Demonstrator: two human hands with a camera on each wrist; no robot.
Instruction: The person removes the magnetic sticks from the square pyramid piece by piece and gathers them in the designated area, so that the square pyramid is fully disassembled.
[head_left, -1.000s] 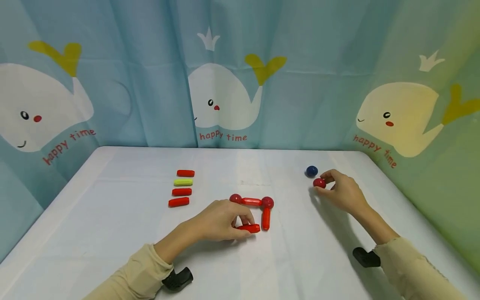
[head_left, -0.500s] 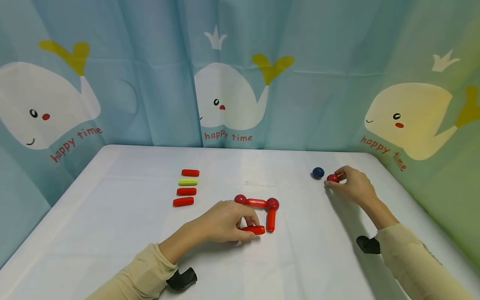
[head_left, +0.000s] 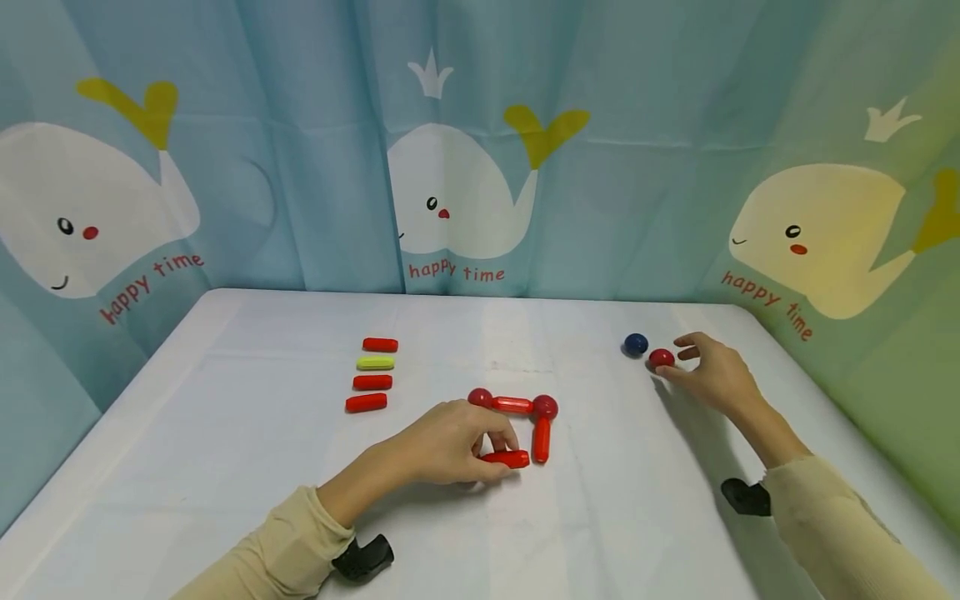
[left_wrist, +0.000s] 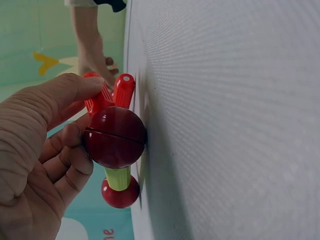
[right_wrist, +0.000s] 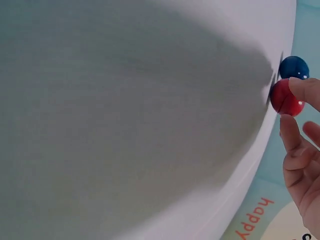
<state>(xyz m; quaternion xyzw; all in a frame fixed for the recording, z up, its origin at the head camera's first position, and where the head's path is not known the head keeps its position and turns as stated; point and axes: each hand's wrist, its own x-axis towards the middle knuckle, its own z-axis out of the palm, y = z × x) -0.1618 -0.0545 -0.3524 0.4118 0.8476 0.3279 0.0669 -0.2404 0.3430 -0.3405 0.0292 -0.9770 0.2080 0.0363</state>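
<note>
My left hand (head_left: 448,442) pinches a red ribbed rod (head_left: 512,459) between thumb and fingers, low over the table. In the left wrist view, that rod stands at a dark red ball (left_wrist: 115,145), with a yellow-green rod (left_wrist: 118,178) leading to another ball (left_wrist: 120,192). The head view shows this far ball joined by a red rod (head_left: 513,406) to a corner ball (head_left: 545,407), from which another red rod (head_left: 541,440) points toward me. My right hand (head_left: 712,375) is at a loose red ball (head_left: 662,358), thumb against it, other fingers spread away. A blue ball (head_left: 636,344) sits beside it.
Several loose rods lie in a column left of centre, among them a yellow-green one (head_left: 375,363) and a red one (head_left: 366,403). The white table (head_left: 225,483) ends at a whale-print curtain (head_left: 315,167) behind and at both sides.
My right hand has shifted the loose red ball rightward past the blue one, and its fingers have now spread off the ball. My left hand keeps its pinch on the rod. The head view swung slightly.
</note>
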